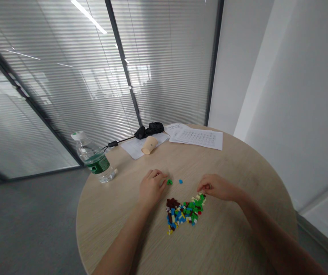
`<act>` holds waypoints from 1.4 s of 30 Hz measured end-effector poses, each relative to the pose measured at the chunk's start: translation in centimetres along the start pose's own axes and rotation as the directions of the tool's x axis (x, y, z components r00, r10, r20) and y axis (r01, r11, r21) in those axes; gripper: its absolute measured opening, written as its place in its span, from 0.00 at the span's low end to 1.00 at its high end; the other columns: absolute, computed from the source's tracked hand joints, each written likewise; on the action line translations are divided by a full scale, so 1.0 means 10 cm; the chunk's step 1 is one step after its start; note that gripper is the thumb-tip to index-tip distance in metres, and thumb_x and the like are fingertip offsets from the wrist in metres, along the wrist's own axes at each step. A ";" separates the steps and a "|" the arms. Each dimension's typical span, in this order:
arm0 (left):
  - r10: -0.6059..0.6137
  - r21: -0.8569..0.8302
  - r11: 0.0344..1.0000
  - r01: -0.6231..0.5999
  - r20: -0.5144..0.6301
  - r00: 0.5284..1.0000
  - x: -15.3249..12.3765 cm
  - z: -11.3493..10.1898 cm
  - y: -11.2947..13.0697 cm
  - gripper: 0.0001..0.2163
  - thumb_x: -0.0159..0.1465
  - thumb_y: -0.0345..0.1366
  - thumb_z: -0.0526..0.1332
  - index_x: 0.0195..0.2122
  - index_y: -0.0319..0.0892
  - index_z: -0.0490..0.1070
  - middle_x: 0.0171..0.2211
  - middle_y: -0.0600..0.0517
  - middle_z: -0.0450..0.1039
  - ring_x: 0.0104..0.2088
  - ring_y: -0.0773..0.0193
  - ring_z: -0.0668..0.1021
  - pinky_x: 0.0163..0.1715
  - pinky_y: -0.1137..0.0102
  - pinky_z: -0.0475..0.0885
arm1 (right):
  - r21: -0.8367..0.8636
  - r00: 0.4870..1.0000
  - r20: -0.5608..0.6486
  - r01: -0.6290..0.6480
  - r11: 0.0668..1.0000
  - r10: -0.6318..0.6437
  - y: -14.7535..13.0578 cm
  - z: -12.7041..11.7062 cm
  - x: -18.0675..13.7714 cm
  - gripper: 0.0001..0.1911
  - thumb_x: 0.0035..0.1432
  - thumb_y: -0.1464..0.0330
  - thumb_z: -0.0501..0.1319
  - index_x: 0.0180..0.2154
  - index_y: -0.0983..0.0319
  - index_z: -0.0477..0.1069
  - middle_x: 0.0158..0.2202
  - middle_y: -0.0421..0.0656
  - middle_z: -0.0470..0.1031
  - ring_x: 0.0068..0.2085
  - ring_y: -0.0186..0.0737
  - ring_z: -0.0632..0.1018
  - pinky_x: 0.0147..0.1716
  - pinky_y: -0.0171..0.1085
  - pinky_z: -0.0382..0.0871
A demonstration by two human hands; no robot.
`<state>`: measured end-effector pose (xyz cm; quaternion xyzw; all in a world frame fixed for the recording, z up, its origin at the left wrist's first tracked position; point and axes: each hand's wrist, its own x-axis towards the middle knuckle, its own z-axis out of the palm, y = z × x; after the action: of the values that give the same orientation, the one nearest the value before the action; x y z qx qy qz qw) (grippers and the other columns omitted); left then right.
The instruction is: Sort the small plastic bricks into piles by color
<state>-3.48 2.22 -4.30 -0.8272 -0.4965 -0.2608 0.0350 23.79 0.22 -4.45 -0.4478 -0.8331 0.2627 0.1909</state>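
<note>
A heap of several small coloured bricks (184, 212), brown, blue, green, yellow and cream, lies on the round wooden table (124, 221). My left hand (151, 186) rests on the table with its fingers curled, the fingertips touching a single green brick (169, 182). A lone blue brick (180, 181) lies just right of it. My right hand (216, 187) is at the heap's upper right edge, its fingers pinched together; what they hold is too small to see.
A water bottle (93, 157) with a green label stands at the table's left edge. At the back lie a tipped paper cup (149, 145), printed sheets (198, 136), a black bundle (149, 130) and a cable. Glass walls with blinds stand behind.
</note>
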 end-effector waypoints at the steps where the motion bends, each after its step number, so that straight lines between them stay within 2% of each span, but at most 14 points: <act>1: 0.002 -0.005 1.000 -0.002 -0.001 1.000 0.00 0.00 0.00 0.08 0.61 0.33 0.58 0.38 0.45 0.76 0.36 0.50 0.72 0.38 0.62 0.72 0.37 0.69 0.68 | -0.001 1.000 0.004 0.007 1.000 -0.007 -0.01 0.00 0.00 0.13 0.48 0.75 0.57 0.33 0.62 0.78 0.29 0.43 0.77 0.31 0.37 0.74 0.31 0.32 0.65; 8: 0.019 -0.030 0.999 -0.019 0.002 1.000 0.00 0.01 0.02 0.08 0.61 0.32 0.58 0.38 0.45 0.76 0.36 0.50 0.72 0.38 0.62 0.72 0.37 0.69 0.68 | 0.004 0.999 0.023 -0.034 0.999 0.033 -0.06 0.03 0.03 0.08 0.47 0.74 0.59 0.28 0.63 0.77 0.27 0.42 0.75 0.30 0.36 0.73 0.30 0.31 0.65; 14: 0.020 -0.033 0.999 -0.019 0.013 1.000 -0.01 0.00 0.02 0.08 0.61 0.31 0.58 0.38 0.46 0.76 0.35 0.51 0.72 0.39 0.62 0.72 0.38 0.68 0.68 | -0.025 0.998 0.008 -0.065 0.998 0.065 -0.03 0.04 0.03 0.06 0.51 0.69 0.60 0.29 0.64 0.75 0.29 0.44 0.75 0.29 0.36 0.73 0.30 0.32 0.64; 18: 0.056 -0.074 0.996 -0.054 0.020 0.998 -0.01 -0.02 0.06 0.09 0.62 0.34 0.57 0.41 0.45 0.74 0.37 0.50 0.72 0.40 0.61 0.72 0.40 0.68 0.68 | -0.036 0.995 -0.077 -0.074 0.997 0.071 -0.07 0.03 0.04 0.06 0.54 0.70 0.58 0.31 0.64 0.74 0.30 0.44 0.76 0.31 0.37 0.74 0.31 0.33 0.63; 21: 0.114 -0.115 0.988 -0.106 0.071 0.991 -0.01 -0.03 0.12 0.10 0.63 0.35 0.56 0.45 0.44 0.72 0.39 0.49 0.72 0.41 0.61 0.71 0.41 0.68 0.68 | -0.008 0.984 -0.157 -0.089 0.996 0.086 -0.12 0.07 0.07 0.06 0.56 0.69 0.58 0.32 0.63 0.74 0.31 0.44 0.77 0.32 0.37 0.75 0.32 0.33 0.64; 28: 0.129 -0.136 0.985 -0.107 0.165 0.978 -0.01 -0.05 0.15 0.10 0.63 0.33 0.55 0.43 0.43 0.73 0.38 0.50 0.72 0.41 0.61 0.71 0.42 0.68 0.67 | -0.090 0.937 -0.334 -0.143 0.986 0.106 -0.16 0.27 0.23 0.09 0.55 0.73 0.58 0.38 0.63 0.74 0.34 0.44 0.77 0.33 0.36 0.75 0.36 0.33 0.65; 35: 0.150 -0.163 0.980 -0.119 0.196 0.969 0.01 -0.11 0.18 0.10 0.63 0.32 0.55 0.40 0.43 0.74 0.35 0.50 0.73 0.39 0.61 0.71 0.40 0.69 0.67 | -0.213 0.938 -0.324 -0.201 0.956 0.125 -0.15 0.33 0.33 0.07 0.57 0.70 0.58 0.34 0.62 0.75 0.35 0.45 0.76 0.37 0.39 0.75 0.37 0.34 0.64; 39: 0.149 -0.178 0.978 -0.109 0.230 0.962 0.01 -0.13 0.19 0.10 0.63 0.32 0.54 0.40 0.42 0.74 0.35 0.49 0.74 0.39 0.61 0.72 0.40 0.69 0.66 | -0.176 0.934 -0.322 -0.218 0.960 0.153 -0.11 0.33 0.34 0.07 0.56 0.69 0.59 0.34 0.62 0.75 0.36 0.45 0.76 0.36 0.38 0.75 0.37 0.34 0.64; 42: 0.153 -0.190 0.977 -0.098 0.298 0.942 0.00 -0.17 0.19 0.10 0.61 0.31 0.55 0.39 0.43 0.74 0.34 0.50 0.74 0.38 0.63 0.73 0.39 0.71 0.66 | -0.095 0.922 -0.351 -0.209 0.973 0.164 -0.11 0.31 0.31 0.08 0.56 0.69 0.60 0.38 0.63 0.75 0.36 0.45 0.76 0.35 0.37 0.75 0.36 0.34 0.66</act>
<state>-2.59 0.73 -2.46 -0.8879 -0.4174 -0.1663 -0.0988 19.75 1.53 -5.99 -0.5754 -0.7563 0.1435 0.2764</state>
